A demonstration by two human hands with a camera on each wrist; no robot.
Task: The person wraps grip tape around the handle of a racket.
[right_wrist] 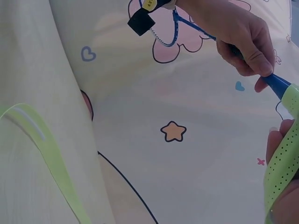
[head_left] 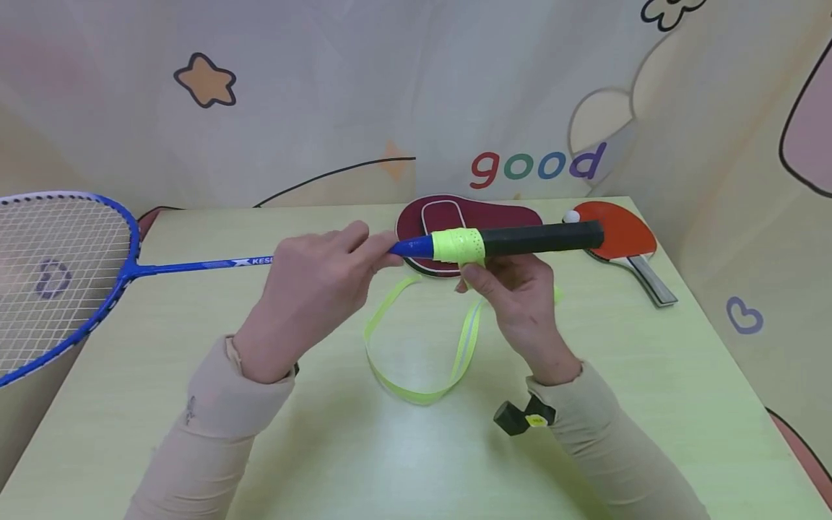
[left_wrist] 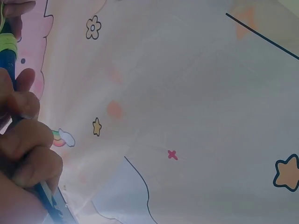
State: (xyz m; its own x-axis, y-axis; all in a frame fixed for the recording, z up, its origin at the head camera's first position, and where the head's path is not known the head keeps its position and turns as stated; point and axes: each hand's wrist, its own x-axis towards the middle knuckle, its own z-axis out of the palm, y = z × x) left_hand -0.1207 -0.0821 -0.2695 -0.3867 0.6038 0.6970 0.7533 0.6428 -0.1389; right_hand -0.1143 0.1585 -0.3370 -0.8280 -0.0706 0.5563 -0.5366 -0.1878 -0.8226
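Worn items. Left sleeve (head_left: pixel 208 433): long, pale beige, with a broad, loose cuff (head_left: pixel 260 404) and small dark mark (head_left: pixel 191 409). Right sleeve (head_left: pixel 627 440): matching, creased. Left wrist camera (right_wrist: pixel 141 22) and right wrist camera (head_left: pixel 511 419): black, blocky, each bearing a yellow label (head_left: pixel 536 420).

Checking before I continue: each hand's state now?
Left hand: closed, holding the blue racket shaft.
Right hand: closed, pinching the yellow-green tape.
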